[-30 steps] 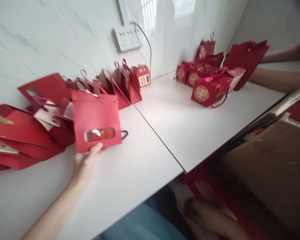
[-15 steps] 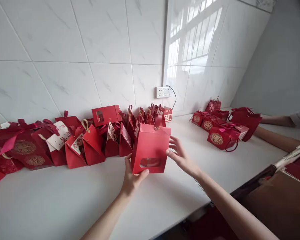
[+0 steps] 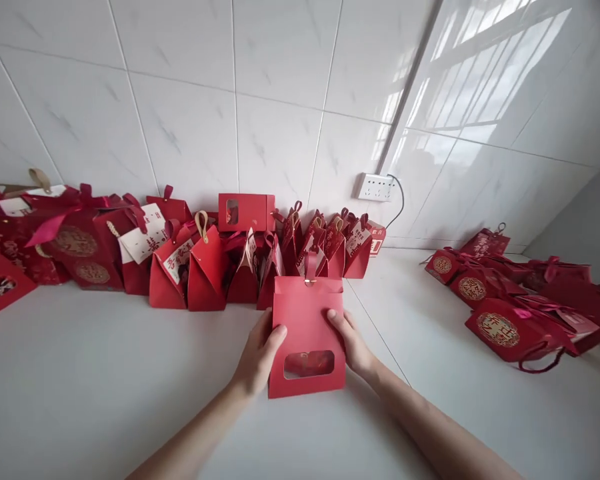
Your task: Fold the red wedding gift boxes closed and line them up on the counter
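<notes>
Between my two hands is a red gift box (image 3: pixel 307 320) with a ribbon loop at its top and a clear window low on its front; something red shows behind the window. My left hand (image 3: pixel 255 357) grips its left side, thumb on the front face. My right hand (image 3: pixel 355 343) clasps the right side, its thumb also on the front. The fingers behind the box are hidden. Just behind it stand several patterned red gift boxes (image 3: pixel 357 247) with loops, and a plain red gift box (image 3: pixel 207 270) with a beige loop stands to the left.
A white socket strip (image 3: pixel 377 187) with a black cable is on the tiled wall (image 3: pixel 280 147). Red boxes with gold emblems (image 3: pixel 497 331) are grouped on the right of the white counter (image 3: pixel 130 373). A long row of red boxes and bags (image 3: pixel 80 247) lines the wall at left.
My right hand has closed on the box's right side. The box now stands more upright and lower in view. My view has turned left, and the other person's arms are out of sight.
</notes>
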`<state>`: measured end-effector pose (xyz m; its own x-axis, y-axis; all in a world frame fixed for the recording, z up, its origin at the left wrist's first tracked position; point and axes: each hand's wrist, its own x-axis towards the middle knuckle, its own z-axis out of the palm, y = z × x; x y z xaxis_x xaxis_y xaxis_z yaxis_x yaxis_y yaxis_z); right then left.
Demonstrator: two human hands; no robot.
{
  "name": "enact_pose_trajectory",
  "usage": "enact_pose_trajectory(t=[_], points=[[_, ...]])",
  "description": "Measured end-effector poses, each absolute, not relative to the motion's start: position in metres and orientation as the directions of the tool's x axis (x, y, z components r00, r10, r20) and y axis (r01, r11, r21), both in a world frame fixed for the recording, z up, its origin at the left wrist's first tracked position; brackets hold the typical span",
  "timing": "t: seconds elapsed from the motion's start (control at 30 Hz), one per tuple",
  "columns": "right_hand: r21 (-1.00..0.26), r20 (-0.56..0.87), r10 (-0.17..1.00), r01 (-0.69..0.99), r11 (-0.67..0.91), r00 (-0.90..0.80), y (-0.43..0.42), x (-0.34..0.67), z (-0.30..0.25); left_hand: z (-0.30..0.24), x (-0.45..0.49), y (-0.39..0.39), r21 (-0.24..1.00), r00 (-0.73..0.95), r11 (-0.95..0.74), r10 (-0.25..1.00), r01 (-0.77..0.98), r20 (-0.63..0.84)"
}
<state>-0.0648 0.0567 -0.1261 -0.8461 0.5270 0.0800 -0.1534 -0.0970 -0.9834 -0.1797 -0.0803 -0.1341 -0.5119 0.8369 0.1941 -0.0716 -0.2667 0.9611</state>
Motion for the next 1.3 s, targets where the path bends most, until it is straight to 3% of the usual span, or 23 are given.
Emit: enact_pose_trajectory(t=[0.13,0.3,0.47,0.6,0.77,0.97,1.3], points=[[-0.981,0.065,0.537,-0.152,-0.119,-0.841,0.047,-0.054,-0.136,-0.142,-0.182,-0.081,0.955,-0.493,-0.298,0.828,0.014,0.266],[-0.991,0.081,0.466,-0.120,-0.054,-0.881,0.046,-0.049,-0.139,-0.145,-0.186,-0.081,0.951,-0.502,-0.309,0.821,0.008,0.271],[-0.981,0.185,0.351,-0.148,0.129,-0.918,0.055,-0.049,-0.138,-0.143,-0.184,-0.081,0.933,-0.507,-0.355,0.816,-0.062,0.277],[-0.918,0.243,0.230,-0.147,0.369,-0.942,0.069,-0.047,-0.138,-0.144,-0.181,-0.082,0.913,-0.521,-0.395,0.803,-0.099,0.291],[-0.812,0.336,0.244,-0.149,0.564,-0.910,0.074,-0.044,-0.136,-0.144,-0.176,-0.082,0.923,-0.518,-0.374,0.809,-0.089,0.277],[-0.736,0.445,0.210,-0.222,0.640,-0.871,0.069,-0.042,-0.128,-0.143,-0.172,-0.084,0.932,-0.490,-0.357,0.825,-0.065,0.282],[-0.736,0.444,0.195,-0.232,0.637,-0.875,0.071,-0.040,-0.132,-0.146,-0.171,-0.086,0.936,-0.486,-0.350,0.826,-0.044,0.286]])
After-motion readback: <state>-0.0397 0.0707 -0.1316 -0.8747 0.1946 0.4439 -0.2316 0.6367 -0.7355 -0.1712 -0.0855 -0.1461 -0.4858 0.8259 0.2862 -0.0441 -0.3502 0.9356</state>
